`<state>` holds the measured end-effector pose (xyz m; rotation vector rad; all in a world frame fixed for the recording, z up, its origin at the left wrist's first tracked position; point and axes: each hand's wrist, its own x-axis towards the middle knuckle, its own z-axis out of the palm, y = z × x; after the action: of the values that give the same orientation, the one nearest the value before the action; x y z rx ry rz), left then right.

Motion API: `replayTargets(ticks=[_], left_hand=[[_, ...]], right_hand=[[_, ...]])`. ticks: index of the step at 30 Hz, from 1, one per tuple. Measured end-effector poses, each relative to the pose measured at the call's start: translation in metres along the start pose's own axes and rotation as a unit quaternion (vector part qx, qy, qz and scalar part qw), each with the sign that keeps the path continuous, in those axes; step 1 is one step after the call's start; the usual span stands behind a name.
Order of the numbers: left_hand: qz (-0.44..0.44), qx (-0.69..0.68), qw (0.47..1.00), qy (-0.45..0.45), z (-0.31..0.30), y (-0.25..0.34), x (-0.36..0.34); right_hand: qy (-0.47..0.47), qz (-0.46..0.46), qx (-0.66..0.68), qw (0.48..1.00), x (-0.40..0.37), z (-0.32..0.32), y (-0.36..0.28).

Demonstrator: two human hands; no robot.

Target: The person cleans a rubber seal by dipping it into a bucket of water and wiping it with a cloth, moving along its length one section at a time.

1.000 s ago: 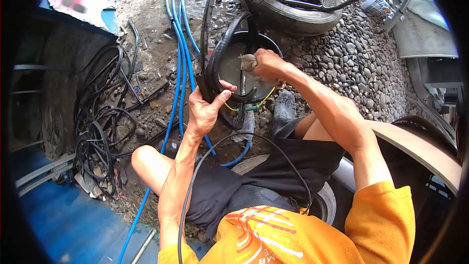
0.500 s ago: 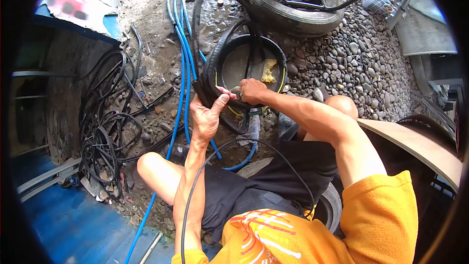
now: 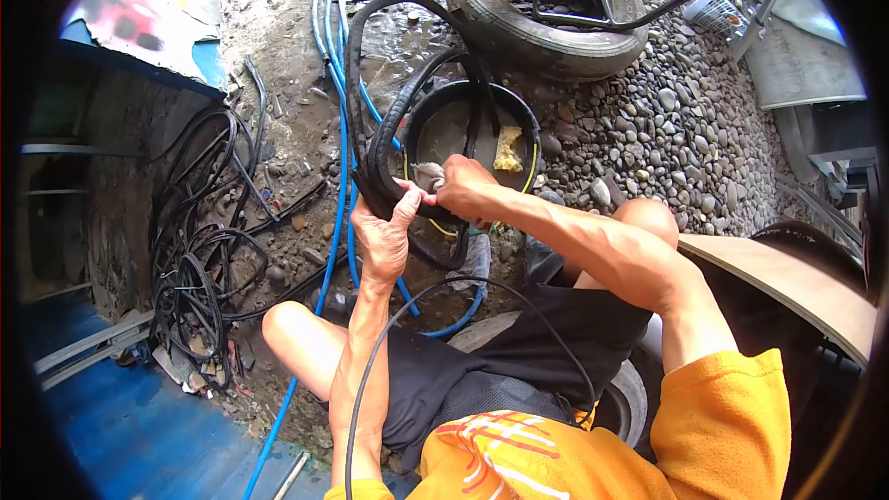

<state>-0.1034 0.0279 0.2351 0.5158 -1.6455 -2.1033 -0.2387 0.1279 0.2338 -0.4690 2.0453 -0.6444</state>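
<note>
Black tubing (image 3: 381, 120), wet and looped, rises from a round black basin (image 3: 531, 120) of murky water. My left hand (image 3: 381, 239) is wrapped round the tubing's lower bend, at the basin's left side. Close beside it, my right hand (image 3: 466, 189) is closed over the near rim, with a greyish cloth (image 3: 429, 176) showing at its fingers. How much of the tubing the right hand touches is hidden. A yellow sponge (image 3: 508, 149) rests inside the basin on the right.
Behind the basin lies a big tire (image 3: 556, 51) under a black metal frame (image 3: 602, 23). Blue hoses (image 3: 348, 157) run along the left, beside tangled black cables (image 3: 199, 259). Pebbles (image 3: 685, 130) cover the ground at right. A curved board (image 3: 787, 278) stands at the lower right.
My right hand has moved slightly left and down, closer to my left hand. More of the greyish cloth shows. The view has shifted slightly.
</note>
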Motion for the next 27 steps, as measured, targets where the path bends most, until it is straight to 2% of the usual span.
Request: replayTargets(ticks=[3, 8, 10, 13, 14, 16, 18, 22, 23, 26, 27], left_hand=[[0.014, -0.007, 1.000, 0.021, 0.005, -0.003, -0.001], [0.048, 0.002, 0.998, 0.038, 0.009, -0.007, -0.002], [0.062, -0.019, 0.997, 0.038, 0.007, -0.002, -0.002], [0.066, -0.100, 0.991, 0.053, 0.007, 0.015, 0.000], [0.074, -0.100, 0.991, 0.045, 0.004, 0.016, 0.000], [0.090, -0.100, 0.991, 0.027, -0.003, 0.021, 0.001], [0.100, -0.081, 0.992, 0.015, -0.001, 0.026, -0.002], [0.098, -0.037, 0.994, -0.017, 0.004, 0.035, -0.012], [0.099, -0.030, 0.994, -0.027, 0.003, 0.037, -0.012], [0.100, -0.041, 0.993, -0.053, 0.004, 0.047, -0.016], [0.100, -0.051, 0.992, -0.060, 0.004, 0.051, -0.018]], right_hand=[[0.006, -0.039, 0.011, 0.999, -0.011, -0.009, 0.000], [0.061, 0.026, 0.023, 0.998, 0.008, -0.025, 0.010], [0.107, 0.051, 0.070, 0.990, 0.012, -0.039, 0.012], [0.200, 0.047, 0.046, 0.978, 0.030, -0.062, 0.024], [0.224, 0.051, 0.043, 0.972, 0.030, -0.074, 0.022], [0.335, 0.050, 0.014, 0.941, 0.030, -0.095, 0.018], [0.375, 0.044, 0.038, 0.925, 0.036, -0.119, 0.019], [0.384, -0.032, 0.043, 0.922, 0.053, -0.154, 0.033], [0.336, -0.044, 0.042, 0.940, 0.049, -0.162, 0.033], [0.334, -0.223, 0.039, 0.915, 0.066, -0.160, 0.047], [0.269, -0.198, 0.045, 0.941, 0.064, -0.164, 0.042]])
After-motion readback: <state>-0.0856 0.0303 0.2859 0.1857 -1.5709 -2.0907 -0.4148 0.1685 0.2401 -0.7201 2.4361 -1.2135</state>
